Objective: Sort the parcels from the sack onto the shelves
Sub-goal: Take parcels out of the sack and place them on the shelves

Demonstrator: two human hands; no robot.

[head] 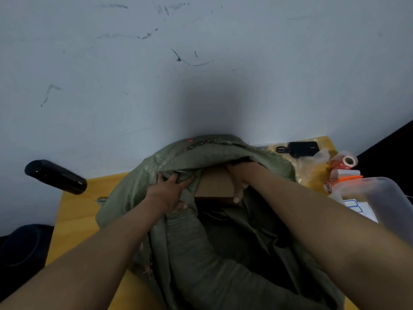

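Low in the frame, the green sack [223, 253] lies open on a yellow table [73, 211]. At centre left, the left hand [169, 191] bunches its rim in curled fingers. Centre right, the right hand [240, 180] grips a brown box [214, 185] inside the mouth.

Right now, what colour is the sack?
Dull olive green sack, clearest in the head view.

No legible text anywhere.
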